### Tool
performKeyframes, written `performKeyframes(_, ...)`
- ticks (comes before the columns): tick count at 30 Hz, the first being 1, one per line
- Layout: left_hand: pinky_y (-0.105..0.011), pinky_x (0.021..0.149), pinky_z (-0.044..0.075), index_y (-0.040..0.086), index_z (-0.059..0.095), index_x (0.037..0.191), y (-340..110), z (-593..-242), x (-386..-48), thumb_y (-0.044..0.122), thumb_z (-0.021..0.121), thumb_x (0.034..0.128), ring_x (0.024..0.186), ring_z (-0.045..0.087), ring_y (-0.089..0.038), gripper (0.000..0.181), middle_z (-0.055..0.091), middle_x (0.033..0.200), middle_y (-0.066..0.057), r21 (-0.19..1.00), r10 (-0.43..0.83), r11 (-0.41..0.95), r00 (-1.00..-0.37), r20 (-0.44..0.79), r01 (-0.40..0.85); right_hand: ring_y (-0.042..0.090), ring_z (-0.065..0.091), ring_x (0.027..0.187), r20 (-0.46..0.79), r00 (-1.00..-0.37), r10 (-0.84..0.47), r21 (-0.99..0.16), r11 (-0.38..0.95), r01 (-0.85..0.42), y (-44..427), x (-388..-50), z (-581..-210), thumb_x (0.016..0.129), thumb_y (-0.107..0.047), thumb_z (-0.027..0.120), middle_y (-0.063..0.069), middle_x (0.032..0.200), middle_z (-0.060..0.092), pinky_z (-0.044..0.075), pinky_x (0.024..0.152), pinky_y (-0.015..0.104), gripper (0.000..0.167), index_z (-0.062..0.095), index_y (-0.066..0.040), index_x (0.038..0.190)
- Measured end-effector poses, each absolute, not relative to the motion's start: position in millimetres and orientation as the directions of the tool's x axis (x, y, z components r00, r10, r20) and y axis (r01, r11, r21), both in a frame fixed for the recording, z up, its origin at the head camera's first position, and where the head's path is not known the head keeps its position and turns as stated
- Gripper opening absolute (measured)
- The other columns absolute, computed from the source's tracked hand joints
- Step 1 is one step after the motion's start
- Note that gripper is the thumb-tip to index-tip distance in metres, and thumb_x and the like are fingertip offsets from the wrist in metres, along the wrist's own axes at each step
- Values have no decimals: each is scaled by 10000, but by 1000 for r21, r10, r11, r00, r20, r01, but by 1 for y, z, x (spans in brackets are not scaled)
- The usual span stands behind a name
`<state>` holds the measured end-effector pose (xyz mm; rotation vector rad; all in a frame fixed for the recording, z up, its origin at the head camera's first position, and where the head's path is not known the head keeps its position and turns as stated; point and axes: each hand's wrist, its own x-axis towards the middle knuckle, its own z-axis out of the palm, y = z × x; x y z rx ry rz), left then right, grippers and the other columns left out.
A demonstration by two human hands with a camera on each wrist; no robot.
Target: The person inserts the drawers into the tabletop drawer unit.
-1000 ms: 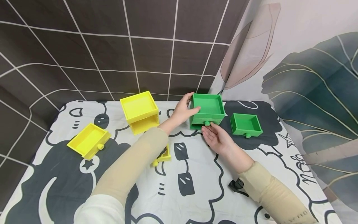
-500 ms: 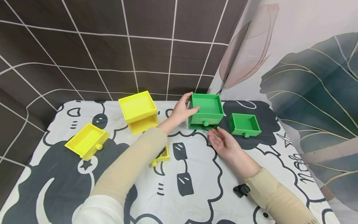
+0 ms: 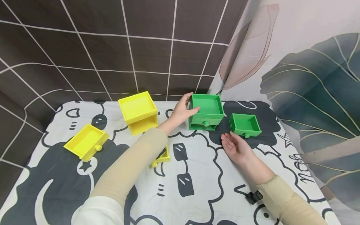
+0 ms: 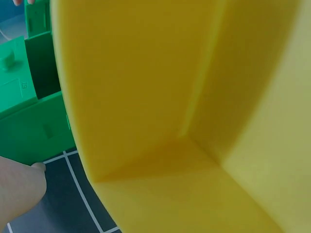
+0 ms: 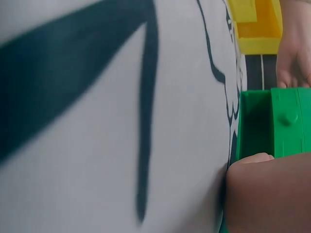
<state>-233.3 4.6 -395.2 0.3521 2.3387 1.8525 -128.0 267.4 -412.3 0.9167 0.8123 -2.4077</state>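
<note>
A small green drawer cabinet (image 3: 207, 106) stands near the back edge of the patterned cloth. One knobbed drawer sits in its upper slot, and its lower slot (image 5: 255, 126) is open. My left hand (image 3: 181, 112) holds the cabinet's left side, thumb over the top rim and fingers along the side. A loose green drawer (image 3: 247, 124) lies to the right of the cabinet. My right hand (image 3: 236, 147), palm turned up and fingers loosely extended, is just in front of that drawer and holds nothing. Whether it touches the drawer I cannot tell.
A yellow cabinet (image 3: 137, 107) with an open lower slot stands left of the green one. One yellow drawer (image 3: 88, 140) lies further left. Another yellow drawer (image 3: 165, 156) is partly hidden under my left forearm. Tiled-pattern fabric (image 3: 152, 56) rises behind.
My right hand has left the knob of the green cabinet's upper drawer and moved right, towards the loose green drawer. The left hand keeps its hold on the cabinet.
</note>
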Motion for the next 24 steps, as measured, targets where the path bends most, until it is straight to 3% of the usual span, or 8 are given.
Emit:
performKeyframes(11,-349,1350,310,68,325,1646,5,-395,-233,113,714,1003,1570,397,-288,753,436,1652,-160,972,261,218,-965,31,91,127,786,917,-695,-696,-178,-379,-733,565,294,-117,-416,1105,-225,558,55,957,796,630,935,197,295,744,-57,950)
performKeyframes(24,-344,1349,311,63,325,1645,5,-395,-232,107,710,1004,1569,397,-285,750,438,1650,-161,972,263,216,-964,38,97,183,801,1003,-639,-734,-231,-399,-716,573,327,-105,-419,1115,-213,540,104,1050,810,623,1015,231,304,759,-18,1032)
